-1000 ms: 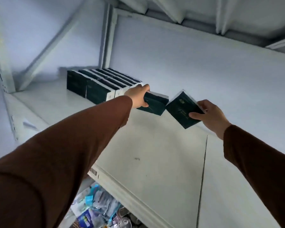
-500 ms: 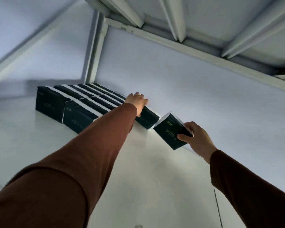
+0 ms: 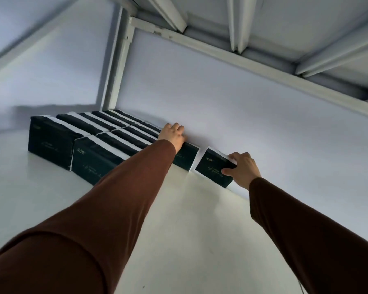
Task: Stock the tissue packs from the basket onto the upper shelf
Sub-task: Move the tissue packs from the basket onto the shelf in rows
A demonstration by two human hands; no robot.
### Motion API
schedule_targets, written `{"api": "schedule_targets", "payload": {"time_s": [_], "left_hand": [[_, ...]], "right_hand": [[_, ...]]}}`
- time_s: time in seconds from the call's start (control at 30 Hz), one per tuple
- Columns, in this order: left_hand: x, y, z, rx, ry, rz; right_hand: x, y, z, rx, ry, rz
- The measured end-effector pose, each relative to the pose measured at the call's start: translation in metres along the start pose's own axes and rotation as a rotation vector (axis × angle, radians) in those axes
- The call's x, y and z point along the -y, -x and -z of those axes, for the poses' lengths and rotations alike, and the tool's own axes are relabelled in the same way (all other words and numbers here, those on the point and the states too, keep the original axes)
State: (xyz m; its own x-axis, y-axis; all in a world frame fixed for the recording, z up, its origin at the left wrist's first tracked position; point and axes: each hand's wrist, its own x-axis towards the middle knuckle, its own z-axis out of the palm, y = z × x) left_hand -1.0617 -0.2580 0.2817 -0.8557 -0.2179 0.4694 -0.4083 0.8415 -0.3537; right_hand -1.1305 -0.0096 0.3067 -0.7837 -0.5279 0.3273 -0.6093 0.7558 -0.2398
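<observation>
Several dark green tissue packs, seemingly white-edged

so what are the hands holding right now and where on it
The right hand grips a dark tissue pack by its right end. The left hand rests on top of the row's last pack; whether it grips it cannot be told.

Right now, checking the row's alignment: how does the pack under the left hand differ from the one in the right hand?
The left-hand pack sits flush against the stocked row; the right-hand pack stands apart across a gap. The left hand rests on top of its pack; the right hand grips its pack's end. Both are dark green, white-edged, and on the upper shelf.
</observation>
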Motion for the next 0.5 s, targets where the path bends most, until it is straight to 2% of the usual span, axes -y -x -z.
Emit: {"api": "schedule_targets", "payload": {"time_s": [0.2, 0.43, 0.5], "left_hand": [[-0.014, 0.027, 0.014, -0.080, 0.001, 0.043], [-0.041, 0.090, 0.031, -0.071, 0.074, -0.147], [-0.044, 0.106, 0.037, -0.063, 0.100, -0.180]], "right_hand": [[0.002, -0.014, -0.013, 0.008, 0.056, -0.018], [0.005, -0.015, -0.023, -0.078, -0.025, -0.037], [0.010, -0.013, -0.028, -0.109, 0.017, -0.030]]}}
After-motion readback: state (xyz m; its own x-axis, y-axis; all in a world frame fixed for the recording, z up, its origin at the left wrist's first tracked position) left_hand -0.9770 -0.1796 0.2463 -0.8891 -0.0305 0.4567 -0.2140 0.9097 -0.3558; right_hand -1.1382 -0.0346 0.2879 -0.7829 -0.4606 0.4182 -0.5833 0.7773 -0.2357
